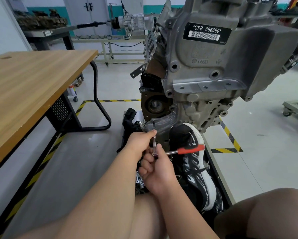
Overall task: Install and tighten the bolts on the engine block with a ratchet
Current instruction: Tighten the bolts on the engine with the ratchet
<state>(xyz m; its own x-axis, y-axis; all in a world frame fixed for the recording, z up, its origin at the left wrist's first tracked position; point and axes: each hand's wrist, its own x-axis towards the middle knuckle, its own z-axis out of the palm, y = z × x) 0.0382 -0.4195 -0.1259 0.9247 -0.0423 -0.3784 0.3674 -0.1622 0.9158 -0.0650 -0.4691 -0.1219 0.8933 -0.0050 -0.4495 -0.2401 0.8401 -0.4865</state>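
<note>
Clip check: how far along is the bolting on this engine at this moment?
Done: nothing I can confirm; no seated bolt is clearly visible. In hand: the left hand grips the extension bar set against the lower part of the engine block, while the right hand holds the ratchet at its head, red handle free. Left: swinging that handle to tighten; whether more bolts remain cannot be told.

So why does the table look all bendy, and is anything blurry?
In the head view the wide-angle lens curves the wooden table and stretches the engine block; the red ratchet handle is slightly smeared; the barcode label is sharp; light is soft.
</note>
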